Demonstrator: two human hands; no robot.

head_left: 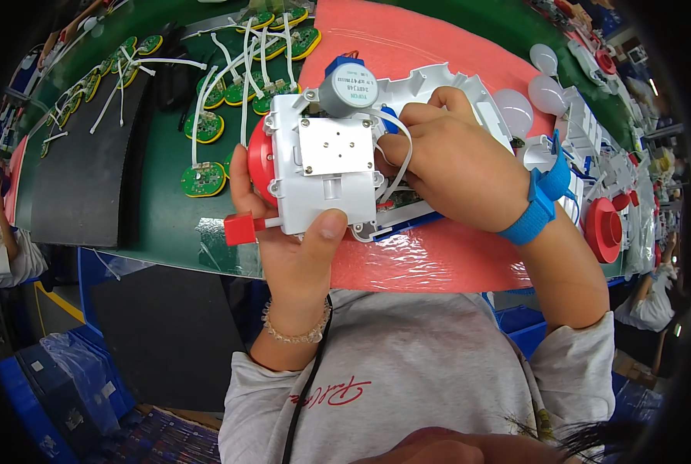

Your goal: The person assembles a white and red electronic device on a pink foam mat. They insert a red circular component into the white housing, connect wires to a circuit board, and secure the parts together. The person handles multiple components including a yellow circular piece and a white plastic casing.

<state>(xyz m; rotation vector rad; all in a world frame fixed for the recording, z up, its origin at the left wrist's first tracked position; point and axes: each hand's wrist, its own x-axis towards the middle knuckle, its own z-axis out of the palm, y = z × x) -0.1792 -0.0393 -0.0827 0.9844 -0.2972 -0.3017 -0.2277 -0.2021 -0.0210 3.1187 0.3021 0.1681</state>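
Note:
My left hand (295,251) grips a white plastic gearbox housing (314,207), its thumb on the near face and its fingers behind. A metal plate (337,147) is screwed to that face, and a round silver motor (351,89) sits at the top. Red parts stick out on the left: a round knob (262,158) and a square block (241,229). From the motor a white cable (404,166) loops down on the right. My right hand (461,158) is closed, its fingertips pinching the cable beside the housing; the exact grip is partly hidden. Behind lies an open white shell (430,77).
Several round green circuit boards (204,180) with white leads lie on the green table at the left, near a black sheet (90,178). A pink foam mat (438,259) lies under the work. White domes (513,112) and red cup-shaped parts (603,230) stand at the right.

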